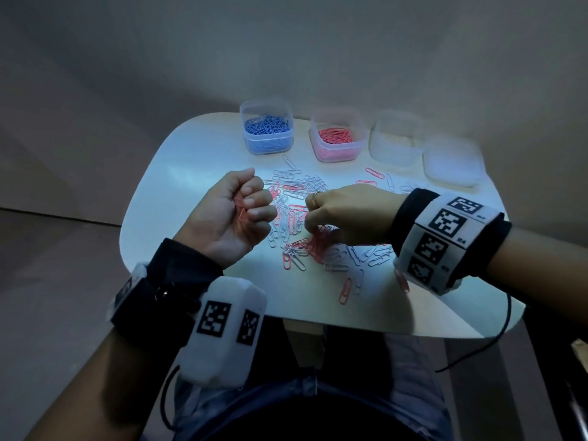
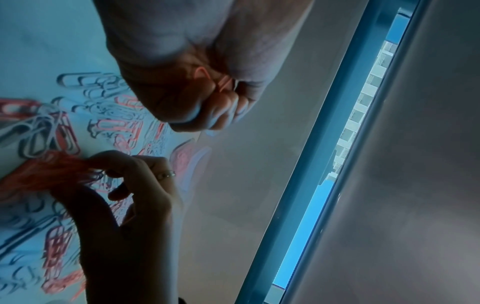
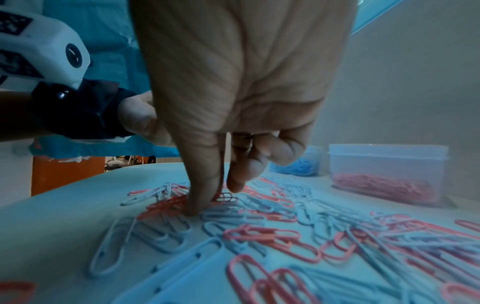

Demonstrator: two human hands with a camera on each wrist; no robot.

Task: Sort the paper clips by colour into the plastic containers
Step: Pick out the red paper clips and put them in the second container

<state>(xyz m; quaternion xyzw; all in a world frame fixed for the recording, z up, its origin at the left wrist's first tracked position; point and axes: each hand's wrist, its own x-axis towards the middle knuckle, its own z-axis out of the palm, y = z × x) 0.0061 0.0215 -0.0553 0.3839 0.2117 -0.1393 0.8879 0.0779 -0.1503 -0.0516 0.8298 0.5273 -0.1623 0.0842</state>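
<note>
Red and white paper clips point(image 1: 296, 218) lie mixed in a heap on the white table point(image 1: 191, 160). My left hand point(image 1: 251, 205) is held palm-up left of the heap, its fingers curled round a few red paper clips point(image 1: 240, 208); the left wrist view shows these red clips point(image 2: 207, 76) inside the left hand point(image 2: 221, 102). My right hand point(image 1: 313, 226) reaches down into the heap and pinches a bunch of red clips point(image 1: 318, 243) against the table. In the right wrist view its fingertips point(image 3: 193, 209) stand on that red bunch point(image 3: 163, 205).
Along the table's far edge stand a tub of blue clips point(image 1: 266, 131), a tub of red clips point(image 1: 337, 138) and two clear tubs point(image 1: 394, 140) point(image 1: 451, 162) whose contents I cannot make out. Loose clips reach the near edge point(image 1: 345, 291). My lap lies below the table.
</note>
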